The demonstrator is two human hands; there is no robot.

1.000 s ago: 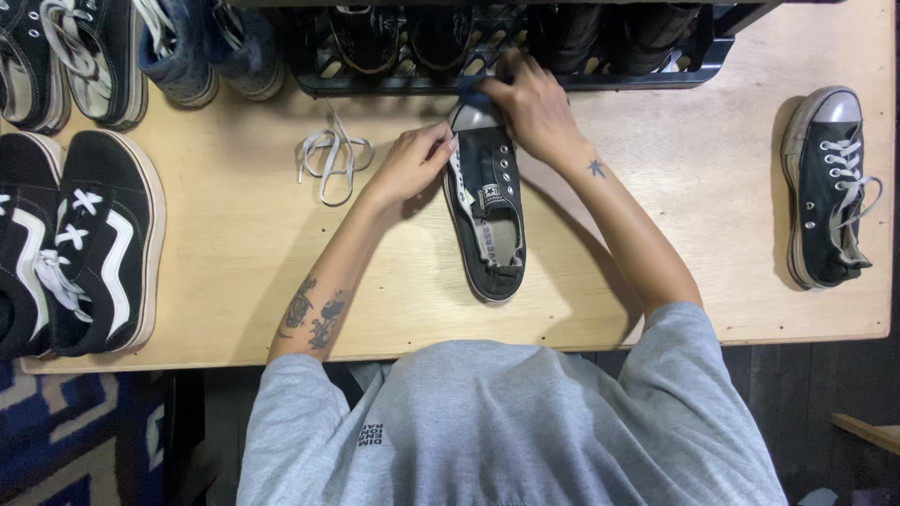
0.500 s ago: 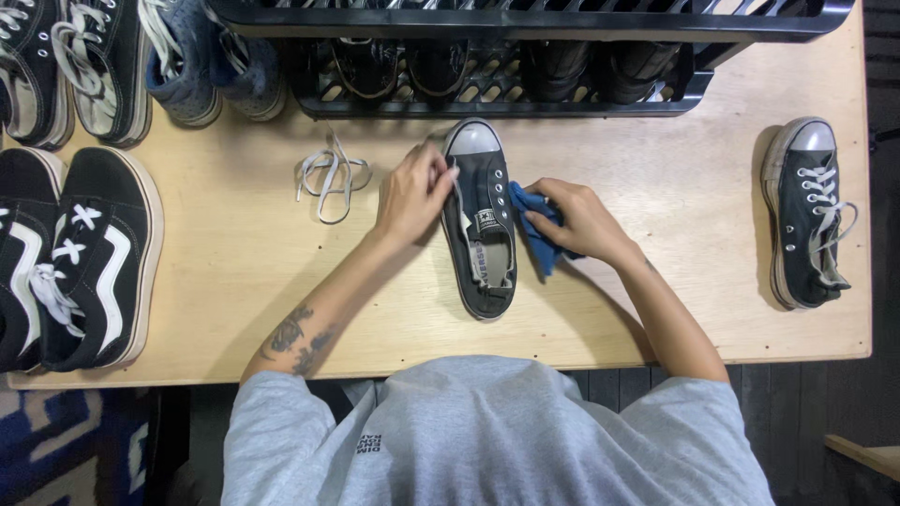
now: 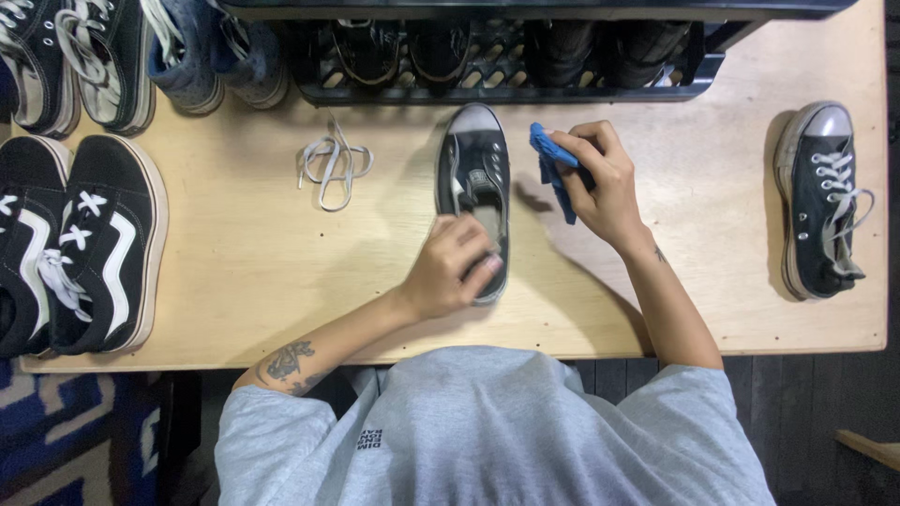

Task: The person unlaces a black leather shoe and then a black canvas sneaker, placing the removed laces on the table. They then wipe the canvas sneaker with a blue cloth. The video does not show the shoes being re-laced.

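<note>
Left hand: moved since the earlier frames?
Yes. The left hand slid from the toe end of the dark sneaker, near the black crate, down to the sneaker's heel end, toward the person.

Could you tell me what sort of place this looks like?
Probably a shoe-cleaning or repair workbench: a wooden table ringed with sneakers, a black crate of shoes, and a blue cloth beside an unlaced black sneaker.

Blue cloth (image 3: 553, 169) in the right hand (image 3: 605, 187), black sneaker (image 3: 475, 192) with a white toe cap under the left hand (image 3: 455, 267), pale laces (image 3: 330, 167) on the light wood table (image 3: 253, 262), black shoes with white stripes (image 3: 89, 244) at left, grey shirt (image 3: 487, 431), black crate (image 3: 506, 84)
</note>
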